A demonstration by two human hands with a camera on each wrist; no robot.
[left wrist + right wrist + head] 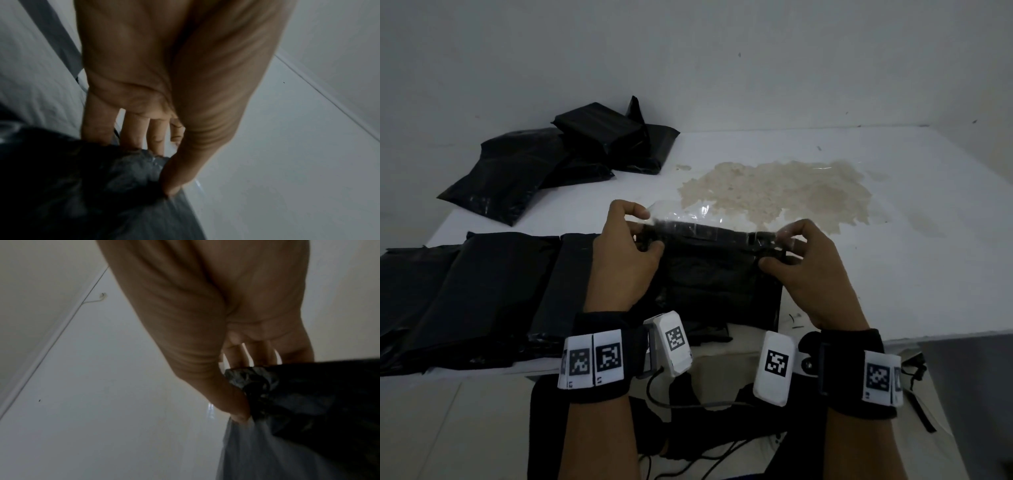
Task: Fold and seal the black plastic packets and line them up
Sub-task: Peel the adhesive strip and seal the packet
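Several folded packets (465, 291) already line the worktop's (893, 274) near left; a loose pile (544, 161) waits behind. Both hands, left (623, 260) and right (815, 270), pinch the current packet's (719, 270) top flap, unsealed.

One black packet in hand (717, 274), three lined up at left (482, 291), about four piled behind (558, 154), two hands (625, 253)

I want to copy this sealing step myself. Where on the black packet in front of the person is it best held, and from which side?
Hold the packet at the two ends of its far top edge, one hand per corner, coming from the near side as the left hand and right hand do. That edge is a long thin flap, so pinching both ends probably keeps it taut for folding.
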